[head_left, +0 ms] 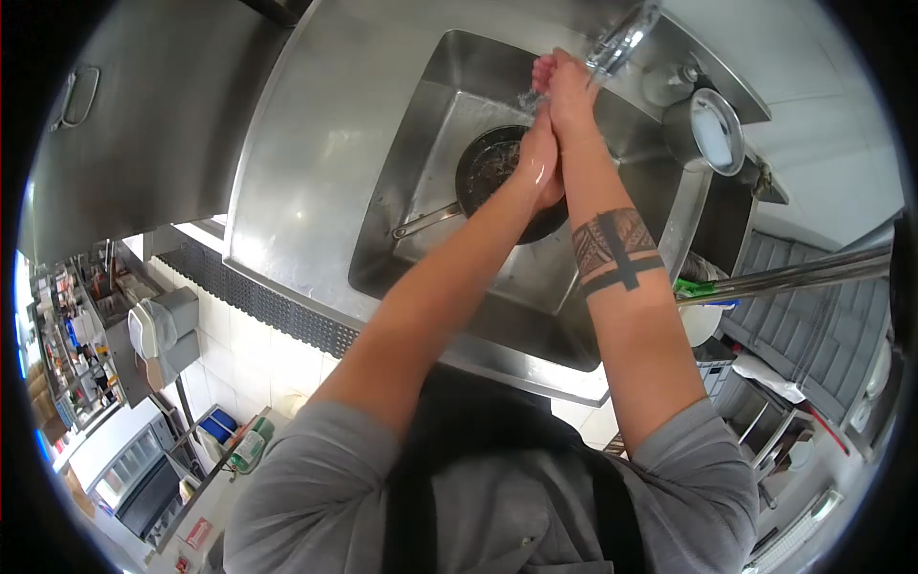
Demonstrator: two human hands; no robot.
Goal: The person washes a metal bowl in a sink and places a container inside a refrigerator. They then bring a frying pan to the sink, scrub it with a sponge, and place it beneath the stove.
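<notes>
Head view shows your two hands pressed together over a steel sink (421, 143), under water running from the tap (626, 38). Your left hand (537, 158) lies flat against the wrist and heel of your right hand (570, 91); neither grip is grasping any object, the fingers are loosely extended and rest only on each other. Both look wet. The stream of water meets your right fingertips (547, 65), just beside the tap's spout.

Directly below your joined hands, on the sink floor, sits a dark frying pan (488, 163), its metal handle (426, 222) pointing away to the left of your left hand. Your hands are above it, not touching it.

To the right of your right hand, past the tap, a round steel dish (717, 129) stands on the bench (306, 143) edge. Your right forearm carries a dark band tattoo (615, 251).
</notes>
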